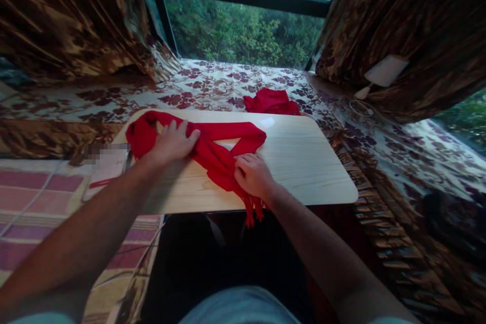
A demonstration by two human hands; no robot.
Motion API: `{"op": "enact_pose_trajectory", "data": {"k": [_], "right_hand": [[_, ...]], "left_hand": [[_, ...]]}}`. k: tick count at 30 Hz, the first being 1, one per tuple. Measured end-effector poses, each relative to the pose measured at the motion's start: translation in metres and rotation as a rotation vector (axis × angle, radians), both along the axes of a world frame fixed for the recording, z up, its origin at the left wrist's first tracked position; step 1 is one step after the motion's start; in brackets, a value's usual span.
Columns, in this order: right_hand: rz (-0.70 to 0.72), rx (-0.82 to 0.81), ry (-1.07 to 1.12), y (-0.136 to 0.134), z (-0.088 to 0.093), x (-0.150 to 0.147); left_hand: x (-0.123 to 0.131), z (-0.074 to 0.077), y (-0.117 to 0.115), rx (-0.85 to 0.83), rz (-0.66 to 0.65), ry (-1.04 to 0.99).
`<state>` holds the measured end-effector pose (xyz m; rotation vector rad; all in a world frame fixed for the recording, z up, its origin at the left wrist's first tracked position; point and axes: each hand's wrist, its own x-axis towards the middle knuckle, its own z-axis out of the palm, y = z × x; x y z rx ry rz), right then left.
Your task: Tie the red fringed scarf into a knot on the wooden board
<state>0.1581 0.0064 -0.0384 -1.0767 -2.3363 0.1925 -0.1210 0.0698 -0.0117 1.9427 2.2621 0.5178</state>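
Observation:
A red scarf (216,162) with a fringed end lies in loops across a light wooden table (304,162). My left hand (175,140) rests on the scarf's left part, fingers spread. My right hand (253,174) is closed on the scarf near its fringe, which hangs over the table's front edge. The right fingertips are partly hidden by the hand itself. Beyond the table's back edge sits a bunched red cloth (270,101).
A floral-covered ledge (212,86) runs under the window behind the table. A small white lamp (387,71) stands at the right by the curtain (379,20). Left of the table are a flat white item (108,167) and a striped bedspread (41,197).

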Motion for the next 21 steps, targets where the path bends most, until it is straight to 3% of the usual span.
{"op": "enact_pose_trajectory", "data": {"k": [3, 5, 14, 19, 21], "right_hand": [[-0.040, 0.006, -0.034, -0.002, 0.001, 0.006], [-0.072, 0.005, -0.051, -0.003, 0.001, 0.016], [-0.188, -0.012, -0.066, 0.003, 0.003, 0.079], [-0.139, -0.169, 0.152, 0.021, 0.006, 0.096], [-0.240, -0.236, 0.355, 0.039, 0.007, 0.106]], "left_hand": [[0.031, -0.025, -0.006, -0.097, 0.018, -0.001], [0.048, -0.034, -0.003, -0.085, 0.012, -0.001], [0.127, -0.031, 0.009, -0.045, -0.055, -0.040], [0.130, -0.029, 0.011, 0.119, -0.046, -0.107], [0.115, -0.025, 0.009, 0.204, -0.038, -0.125]]}}
